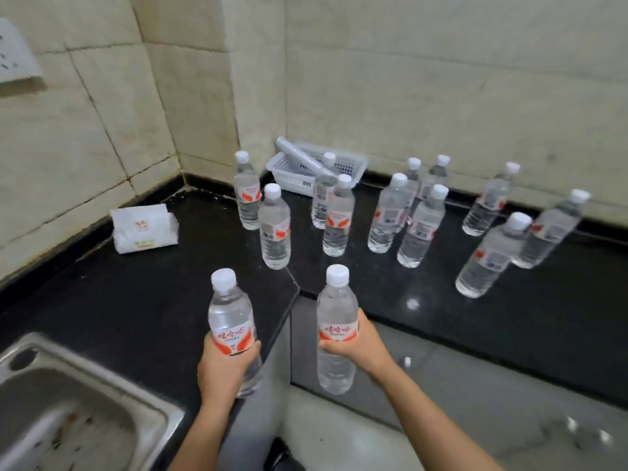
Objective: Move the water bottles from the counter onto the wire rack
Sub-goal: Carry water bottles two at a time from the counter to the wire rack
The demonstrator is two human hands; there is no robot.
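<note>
I hold two clear water bottles with white caps and red-and-white labels, both upright in front of the counter edge. My left hand point(224, 368) grips the left bottle point(231, 321) around its label. My right hand point(360, 345) grips the right bottle point(336, 317) at its middle. Several more of the same bottles stand on the black counter point(153, 294), among them one close by point(274, 229), a middle pair point(336, 219) and a group at the right point(489, 256). No wire rack is in view.
A steel sink point(68, 402) lies at the lower left. A white tissue pack point(144, 227) rests near the left wall. A white plastic basket point(316, 171) with a sleeve of cups sits in the back corner. Tiled walls enclose the counter; grey floor shows below right.
</note>
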